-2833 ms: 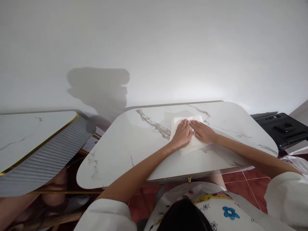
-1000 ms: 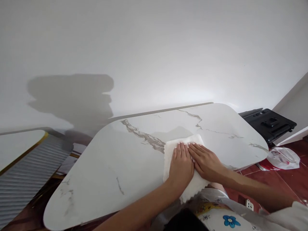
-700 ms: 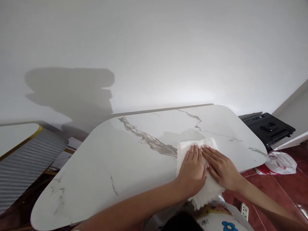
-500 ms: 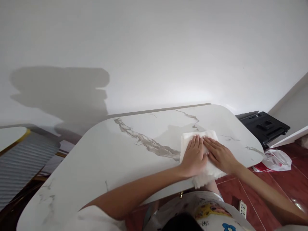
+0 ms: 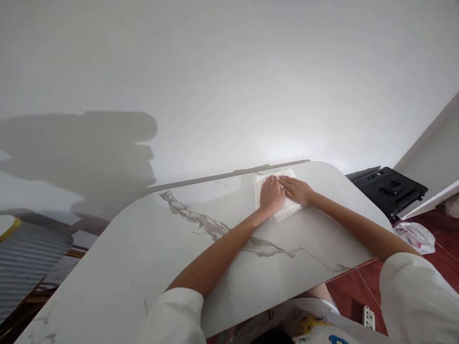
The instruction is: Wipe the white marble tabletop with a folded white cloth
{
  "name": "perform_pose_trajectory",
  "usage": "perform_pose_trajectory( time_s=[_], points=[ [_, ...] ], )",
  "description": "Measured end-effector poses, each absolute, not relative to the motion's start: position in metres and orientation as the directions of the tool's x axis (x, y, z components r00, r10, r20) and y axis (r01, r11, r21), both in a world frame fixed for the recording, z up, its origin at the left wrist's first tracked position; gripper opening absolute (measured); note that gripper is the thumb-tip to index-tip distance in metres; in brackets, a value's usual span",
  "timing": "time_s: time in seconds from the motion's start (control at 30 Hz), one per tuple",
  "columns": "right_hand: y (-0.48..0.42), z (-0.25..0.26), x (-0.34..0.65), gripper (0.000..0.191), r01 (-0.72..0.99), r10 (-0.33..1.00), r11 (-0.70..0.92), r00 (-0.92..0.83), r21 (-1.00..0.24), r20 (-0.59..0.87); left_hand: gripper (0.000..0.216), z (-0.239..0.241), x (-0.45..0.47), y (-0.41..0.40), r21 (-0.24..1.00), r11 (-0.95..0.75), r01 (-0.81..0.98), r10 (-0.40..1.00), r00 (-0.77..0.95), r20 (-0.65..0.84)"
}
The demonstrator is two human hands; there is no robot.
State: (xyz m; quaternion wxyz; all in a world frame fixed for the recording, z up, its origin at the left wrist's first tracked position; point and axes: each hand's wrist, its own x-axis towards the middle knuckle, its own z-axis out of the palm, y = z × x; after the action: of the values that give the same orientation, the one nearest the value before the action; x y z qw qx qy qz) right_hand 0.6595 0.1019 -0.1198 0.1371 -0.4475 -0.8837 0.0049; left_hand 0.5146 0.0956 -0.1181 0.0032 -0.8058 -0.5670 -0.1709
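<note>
A white cloth (image 5: 285, 212), folded and with a fluffy edge, lies on the white marble-patterned tabletop (image 5: 143, 248) near its far edge. My left hand (image 5: 271, 195) rests on the cloth's middle, palm down, fingers side by side and pointing away from me. Beside it my right hand (image 5: 296, 189) presses flat on the cloth's right part, fingers stretched out toward the left hand. The fingertips of both hands nearly meet. What lies under the palms is hidden.
Behind the table stands a pale wall (image 5: 229, 86). To the right are a black suitcase (image 5: 390, 188) and a plastic bag (image 5: 416, 237) on red floor tiles. A power strip (image 5: 368, 317) lies below the near edge. Ribbed grey furniture (image 5: 32, 263) stands at left.
Both hands and the cloth have slid away from me and slightly left, from the table's near edge toward the wall side. My arms now reach farther out.
</note>
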Motion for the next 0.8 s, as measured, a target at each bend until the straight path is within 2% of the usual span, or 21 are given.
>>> perform_pose_trajectory(
  time_s=[0.3,0.47,0.63,0.8],
  points=[
    [0.169,-0.126,0.651,0.052,0.762,0.774,0.625,-0.579,-0.170,0.256,0.050,-0.124,0.509,0.154,0.149,-0.302,0.941,0.915,0.243,0.323],
    [0.191,-0.128,0.676,0.052,0.789,0.797,0.593,-0.544,-0.164,0.264,0.049,-0.119,0.534,0.175,0.135,-0.344,0.929,0.902,0.288,0.322],
    [0.183,-0.127,0.698,0.052,0.852,0.852,0.498,-0.446,-0.161,0.275,0.049,-0.118,0.558,0.182,0.137,-0.419,0.897,0.879,0.364,0.307],
    [0.149,-0.127,0.701,0.050,0.873,0.858,0.474,-0.429,-0.112,0.284,0.052,-0.121,0.560,0.157,0.136,-0.473,0.871,0.855,0.416,0.309]
  ],
)
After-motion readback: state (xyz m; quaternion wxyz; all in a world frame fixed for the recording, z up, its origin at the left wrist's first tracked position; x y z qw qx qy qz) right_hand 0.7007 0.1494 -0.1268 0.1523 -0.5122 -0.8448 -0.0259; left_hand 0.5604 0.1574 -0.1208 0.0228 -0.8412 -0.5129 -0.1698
